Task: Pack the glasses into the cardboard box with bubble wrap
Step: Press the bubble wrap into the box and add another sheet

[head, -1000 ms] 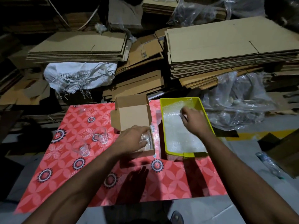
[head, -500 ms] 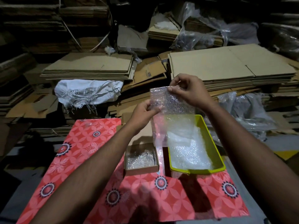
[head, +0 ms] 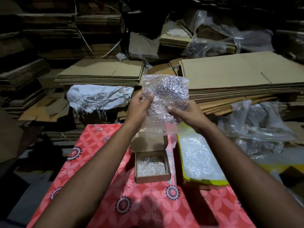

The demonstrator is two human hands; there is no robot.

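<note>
— Holding what, right now?

— A sheet of bubble wrap (head: 165, 97), lifted upright above the table (head: 92, 148). Left hand (head: 139, 106) pinching the left edge, thumb in front; right hand (head: 185, 112) gripping the lower right part, fingers closed on the film. Both closed on the same sheet, near each other.

— And the cardboard box (head: 152, 167)?

— Straight below the sheet, on the red patterned cloth, lid flap standing open at the far side. Already lined inside with shiny wrap (whether a glass sits under it, impossible to tell). Just beside it, to the right, a yellow tray (head: 208, 181) with more wrap lying flat.

— The glasses themselves?

— Not clearly seen here. Something transparent near the far left corner of the cloth, too dim to name.

— So how to do this step well?

— Probably best to spread the sheet flat first, one hand to each side edge, no folded corners. Then to lower it centred over the box, or over the glass if wrapping comes first. Better to keep the bubbles toward the glass, and to leave enough margin for tucking down the walls.

— Any risk?

— Sheet looks wider than the box, so likely to bunch up and stop the lid from closing. Also dark here; easy to knock a clear glass unseen.
</note>
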